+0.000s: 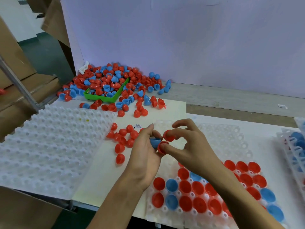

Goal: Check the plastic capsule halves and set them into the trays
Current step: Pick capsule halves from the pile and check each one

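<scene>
My left hand (145, 151) holds a blue capsule half (154, 142) above the table's middle. My right hand (186, 146) pinches a red capsule half (169, 136) in its fingertips, and a second red half (162, 147) sits against its lower fingers. Both hands meet just above the far end of a white dimpled tray (231, 142). The tray's near rows hold several red and blue halves, open side up. A cluster of loose red halves (123, 138) lies left of my hands.
A large heap of red and blue halves (115, 83) spills over a green bin (105, 98) at the back. An empty white tray (49, 146) lies at the left. Another tray with blue halves (295, 146) sits at the right edge. Cardboard boxes stand far left.
</scene>
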